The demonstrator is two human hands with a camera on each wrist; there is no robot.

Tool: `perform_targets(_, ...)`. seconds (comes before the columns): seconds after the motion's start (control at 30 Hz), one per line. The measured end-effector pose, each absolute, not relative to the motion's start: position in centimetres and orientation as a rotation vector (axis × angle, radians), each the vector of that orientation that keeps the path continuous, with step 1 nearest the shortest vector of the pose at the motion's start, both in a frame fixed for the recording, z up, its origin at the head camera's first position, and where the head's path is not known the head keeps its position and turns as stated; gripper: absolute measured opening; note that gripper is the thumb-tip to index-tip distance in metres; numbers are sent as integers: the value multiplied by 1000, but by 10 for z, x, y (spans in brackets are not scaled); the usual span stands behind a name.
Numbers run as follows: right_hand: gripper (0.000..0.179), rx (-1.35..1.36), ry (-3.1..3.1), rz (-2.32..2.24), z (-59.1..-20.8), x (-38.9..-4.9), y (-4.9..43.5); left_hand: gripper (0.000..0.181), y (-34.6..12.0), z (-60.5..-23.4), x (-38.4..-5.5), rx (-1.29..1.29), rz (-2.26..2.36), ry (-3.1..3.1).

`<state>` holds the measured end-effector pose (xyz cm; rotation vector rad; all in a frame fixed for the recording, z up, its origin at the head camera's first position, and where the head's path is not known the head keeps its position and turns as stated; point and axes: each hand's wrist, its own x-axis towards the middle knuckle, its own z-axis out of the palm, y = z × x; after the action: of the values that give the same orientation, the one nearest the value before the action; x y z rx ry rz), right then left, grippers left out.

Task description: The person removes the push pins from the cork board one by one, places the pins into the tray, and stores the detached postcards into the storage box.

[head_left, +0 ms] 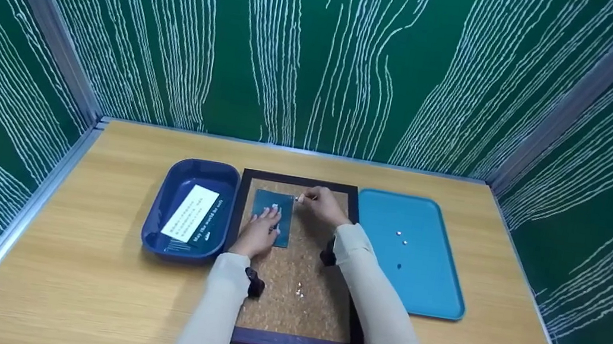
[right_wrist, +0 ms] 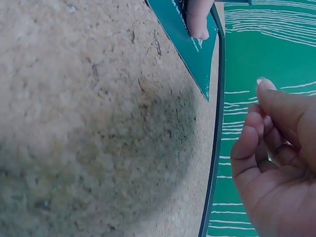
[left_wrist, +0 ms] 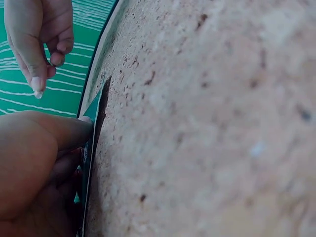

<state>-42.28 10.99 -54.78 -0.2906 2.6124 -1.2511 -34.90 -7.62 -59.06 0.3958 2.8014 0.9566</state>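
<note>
A dark green card (head_left: 285, 223) with white lettering lies on the upper left of a dark-framed corkboard (head_left: 309, 256). My left hand (head_left: 260, 231) presses it flat with spread fingers. Beside the card's top right corner, my right hand (head_left: 324, 204) pinches a small clear push pin (left_wrist: 38, 94) between thumb and forefinger. In the right wrist view, the card's corner (right_wrist: 200, 84) lies against the cork, and the right hand (right_wrist: 281, 148) is held apart from the board. Several tiny shiny pins (head_left: 299, 292) are on the lower cork.
Left of the board stands a navy bin (head_left: 151, 228) holding a white printed card (head_left: 191, 213) and a dark green lettered card (head_left: 209, 224). On the right a turquoise tray (head_left: 422, 290) holds two small shiny pieces (head_left: 404, 243) and a dark speck. Green walls enclose the table.
</note>
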Motion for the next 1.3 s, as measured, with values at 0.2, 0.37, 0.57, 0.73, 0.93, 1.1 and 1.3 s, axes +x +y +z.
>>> perform_targets(0.2, 18, -304, 2599, -1257, -546, -420, 117, 49, -75, -590, -349, 399, 940, 2808)
perform_targets(0.37, 18, -357, 2602, -1252, -543, -417, 126, 49, -75, -589, -349, 398, 947, 2809)
perform_targets(0.57, 17, -370, 2631, -1239, -541, -414, 138, 48, -75, -588, -348, 379, 965, 2800)
perform_targets(0.73, 18, -392, 2657, -1217, -545, -412, 147, 49, -75, -588, -346, 390, 973, 2791)
perform_targets(0.93, 18, -397, 2655, -1250, -545, -408, 157, 50, -75, -587, -347, 388, 943, 2789)
perform_targets(1.1, 19, -419, 2644, -1273, -544, -406, 165, 50, -75, -587, -346, 395, 960, 2786)
perform_targets(1.3, 17, -337, 2624, -1293, -545, -405, 176, 49, -75, -587, -346, 386, 976, 2778)
